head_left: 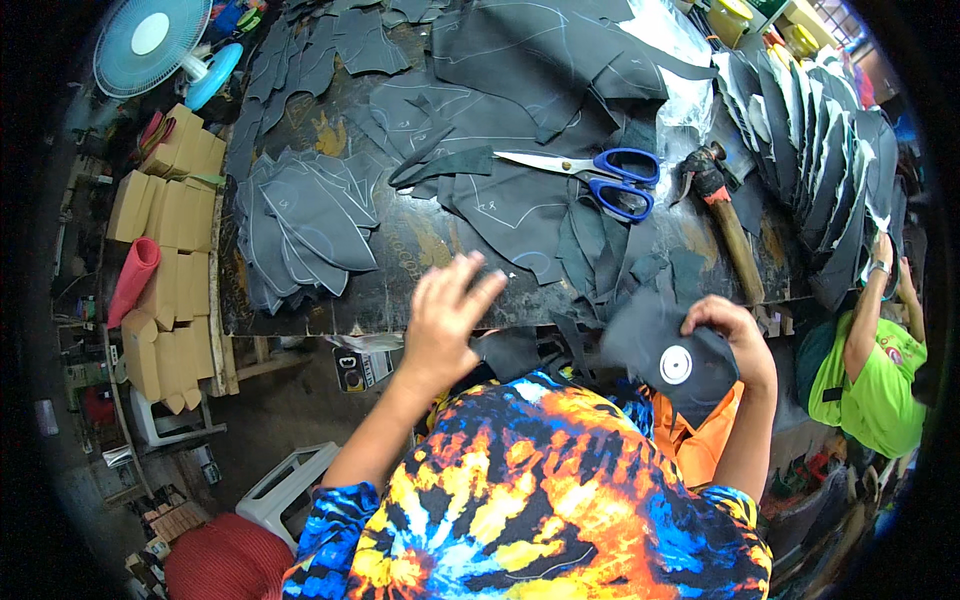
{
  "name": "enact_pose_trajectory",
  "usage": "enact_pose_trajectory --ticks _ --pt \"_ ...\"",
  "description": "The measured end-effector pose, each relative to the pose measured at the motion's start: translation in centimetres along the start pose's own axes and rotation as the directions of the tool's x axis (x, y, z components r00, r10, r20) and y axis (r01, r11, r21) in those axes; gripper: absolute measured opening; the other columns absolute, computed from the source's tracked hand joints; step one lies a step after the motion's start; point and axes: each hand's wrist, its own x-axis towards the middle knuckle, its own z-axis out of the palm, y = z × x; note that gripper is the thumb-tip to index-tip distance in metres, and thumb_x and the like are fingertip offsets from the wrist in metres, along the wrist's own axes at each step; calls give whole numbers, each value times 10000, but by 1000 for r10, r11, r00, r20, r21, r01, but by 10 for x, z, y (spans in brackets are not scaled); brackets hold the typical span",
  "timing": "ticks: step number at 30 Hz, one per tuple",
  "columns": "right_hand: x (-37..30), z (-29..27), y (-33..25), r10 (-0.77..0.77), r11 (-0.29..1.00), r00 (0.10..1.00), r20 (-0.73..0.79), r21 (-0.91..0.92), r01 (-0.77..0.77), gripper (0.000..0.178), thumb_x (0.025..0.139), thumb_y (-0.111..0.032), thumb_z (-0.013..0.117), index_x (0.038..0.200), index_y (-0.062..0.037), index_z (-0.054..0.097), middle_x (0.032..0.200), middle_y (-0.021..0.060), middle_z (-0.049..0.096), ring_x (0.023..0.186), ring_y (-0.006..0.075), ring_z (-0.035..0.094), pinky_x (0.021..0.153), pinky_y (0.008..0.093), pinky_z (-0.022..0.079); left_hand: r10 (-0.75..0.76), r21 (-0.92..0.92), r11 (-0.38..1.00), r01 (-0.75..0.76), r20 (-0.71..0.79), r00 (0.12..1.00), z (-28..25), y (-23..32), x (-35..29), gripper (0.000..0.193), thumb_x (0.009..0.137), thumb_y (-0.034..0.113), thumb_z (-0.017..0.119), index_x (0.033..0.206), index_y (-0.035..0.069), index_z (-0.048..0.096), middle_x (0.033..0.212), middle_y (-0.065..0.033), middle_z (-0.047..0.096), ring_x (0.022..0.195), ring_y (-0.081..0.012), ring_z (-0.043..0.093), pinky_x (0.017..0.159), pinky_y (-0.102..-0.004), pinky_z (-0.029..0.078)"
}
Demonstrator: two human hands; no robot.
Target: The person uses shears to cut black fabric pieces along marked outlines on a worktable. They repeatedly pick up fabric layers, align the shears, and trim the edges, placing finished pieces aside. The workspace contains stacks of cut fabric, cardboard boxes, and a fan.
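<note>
Your right hand pinches a black piece. Your left hand hovers, fingers spread, near the table edge; scissors lie beyond.

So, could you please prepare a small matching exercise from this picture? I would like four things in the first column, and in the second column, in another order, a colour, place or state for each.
Column 1
1. Scissors
2. Hammer
3. Fan
4. Right hand

Column 2
A. Holding a dark piece with a white round spot
B. Light blue, at the upper left of the picture
C. Wooden-handled, lying on the table
D. Blue-handled, lying on dark sheet pieces

Right pairs: 1-D, 2-C, 3-B, 4-A
</note>
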Motion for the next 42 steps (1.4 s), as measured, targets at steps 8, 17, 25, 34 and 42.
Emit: enact_pose_trajectory --ticks 8,17,25,34,42 --pt "-50 18 35 306 783 943 -134 -527 -329 449 774 66 631 1185 -89 724 1132 190 691 1085 390 653 959 436 527 163 -438 874 -209 -140 977 39 48 50 496 874 206 764 1332 76 625 1311 -174 609 1177 -362 579 1006 -457 461" --pt "-13 99 -25 116 903 976 184 -428 -27 451 895 -289 732 1252 -29 641 1245 246 628 1201 430 583 1037 484 480 343 -457 847 -270 82 936 71 78 91 568 871 128 731 1413 75 568 1547 -235 427 1441 -429 414 1197 -528 344" --pt "109 247 27 -283 870 942 180 -364 331 435 1052 -295 484 1379 -38 610 1416 261 579 1353 424 504 1154 459 369 416 -396 808 -437 -143 898 48 43 130 877 748 309 857 1513 114 475 1528 -233 448 1416 -423 436 1174 -536 353" --pt "126 266 60 -242 844 961 136 -458 278 425 1046 -290 490 1368 -44 618 1406 258 585 1339 426 513 1152 465 370 322 -187 928 -323 -41 946 58 41 131 716 878 462 719 1483 132 527 1605 -204 391 1477 -397 382 1239 -532 261" --pt "37 179 81 -191 915 981 35 -357 190 417 1040 -286 496 1358 -48 625 1397 254 590 1327 427 520 1150 470 371 293 -203 940 -274 72 953 39 45 132 681 908 442 700 1498 152 521 1617 -186 382 1487 -380 373 1242 -524 258"
